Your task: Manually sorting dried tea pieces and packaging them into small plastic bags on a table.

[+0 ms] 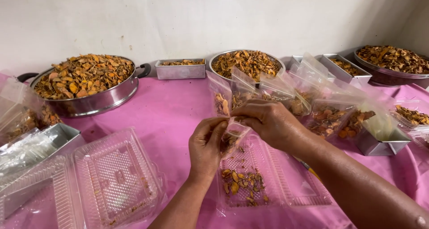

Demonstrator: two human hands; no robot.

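Item held: one small clear bag [233,135], partly filled with dried orange-brown slices, gripped at its mouth between both hands just below the centre of the view. The left hand [206,146] pinched the bag's left edge with fingers curled and pressed together; the right hand [268,121] came in from 4 o'clock and pinched the top edge from above, fingertips closed on the plastic. Directly under the bag, at 6 o'clock of the hands, lay an open clear tray [277,184] with a scatter of loose slices [243,182] on its ribbed floor. At 8 o'clock sat an open clear clamshell box [111,180], only crumbs inside it. The pink surface [165,117] carried everything. At 10 o'clock stood a large steel pan [96,101] with black handles, heaped with dried slices. At 11 o'clock, against the white wall, a small rectangular tin [180,70] held a shallow layer of the same. At 12 o'clock stood a round steel bowl [247,61], heaped full, and just in front of it a row of filled bags [277,95] stood upright, running toward 3 o'clock. At 2 o'clock were another rectangular tin [346,68] and a second steel pan [393,63], also full. At 3 o'clock a steel tin [380,144] held more standing bags. At 9 o'clock, at the left edge, were further bags [20,115] and a tin with flat empty bags [31,146].
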